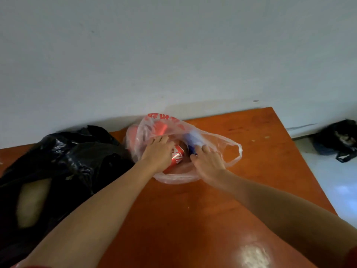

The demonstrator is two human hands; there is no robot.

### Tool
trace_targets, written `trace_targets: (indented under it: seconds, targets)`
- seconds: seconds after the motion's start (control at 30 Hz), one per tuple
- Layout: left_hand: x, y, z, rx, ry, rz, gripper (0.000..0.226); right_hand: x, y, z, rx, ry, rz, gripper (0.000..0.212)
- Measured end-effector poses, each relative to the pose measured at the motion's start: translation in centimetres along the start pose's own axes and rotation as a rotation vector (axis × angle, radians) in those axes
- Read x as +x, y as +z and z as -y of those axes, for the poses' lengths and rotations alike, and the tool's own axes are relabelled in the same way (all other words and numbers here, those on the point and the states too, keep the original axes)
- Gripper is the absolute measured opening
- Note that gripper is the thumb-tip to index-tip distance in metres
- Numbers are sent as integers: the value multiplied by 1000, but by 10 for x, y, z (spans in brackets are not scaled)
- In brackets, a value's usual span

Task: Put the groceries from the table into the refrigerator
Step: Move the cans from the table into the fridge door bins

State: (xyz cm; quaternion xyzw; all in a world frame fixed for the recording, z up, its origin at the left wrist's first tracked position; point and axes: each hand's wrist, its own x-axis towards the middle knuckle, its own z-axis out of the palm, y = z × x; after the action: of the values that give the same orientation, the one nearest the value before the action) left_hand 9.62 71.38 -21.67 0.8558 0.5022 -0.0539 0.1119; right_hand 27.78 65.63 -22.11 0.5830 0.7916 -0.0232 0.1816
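Left hand (158, 153) reached into clear plastic bag (212, 140), fingers curled over red can (176, 154); firm grasp cannot be told. Right hand (207, 163) laid on bag's near-right rim, fingers spread, beside blue item (191, 139). Bag placed far on orange table (193, 209). Black bag (58, 161) at left.

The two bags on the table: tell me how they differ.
The clear bag is see-through with red print, and a red can shows inside; the black bag is opaque, its contents hidden. The clear bag is smaller and sits mid-table by the wall; the black bag is bulkier, at the left edge. Both hands, left hand and right hand, reach into the clear bag; neither touches the black bag. Both are crumpled plastic.
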Motion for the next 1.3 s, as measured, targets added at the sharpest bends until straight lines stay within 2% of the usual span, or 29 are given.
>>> trace_targets:
  seconds: [0.13, 0.3, 0.43, 0.47, 0.57, 0.67, 0.73, 0.87, 0.93, 1.0, 1.03, 1.13, 1.3]
  targets:
    - [9, 15, 9, -56, -89, 19, 35, 27, 3, -26, 206, 63, 50, 52]
    - [7, 18, 9, -212, -128, -94, 30, 72, 4, -50, 547, 167, 13, 45]
    - [-10, 27, 23, -262, -162, -56, 7, 93, 16, -61, 753, 296, 1, 43]
    - [-15, 29, 26, -262, -187, -37, 10, 93, 20, -62, 800, 337, -25, 38]
    - [-26, 38, 33, -206, -185, 46, 37, 81, 34, -65, 905, 432, -33, 27]
    - [-33, 46, 26, -81, -125, 92, 48, 60, 49, -65, 810, 346, 58, 22]
    - [-34, 42, 18, -53, -111, 54, 48, 52, 49, -65, 770, 310, 41, 19]
    - [-31, 31, 0, -161, -149, 13, 40, 53, 23, -62, 730, 109, -317, 14]
    - [-28, 30, -7, -221, -218, 74, 52, 56, 9, -50, 613, 16, -207, 36]
    - [-25, 34, -11, -250, -273, 185, 76, 57, 2, -35, 486, 43, -26, 65]
    - [-24, 37, -10, -253, -293, 228, 86, 58, 2, -29, 436, 72, 5, 73]
    - [-23, 47, -8, -250, -371, 272, 97, 59, 5, -22, 394, 147, 11, 76]
    - [-24, 47, -16, -244, -445, 218, 102, 53, 18, -30, 501, 222, 81, 81]
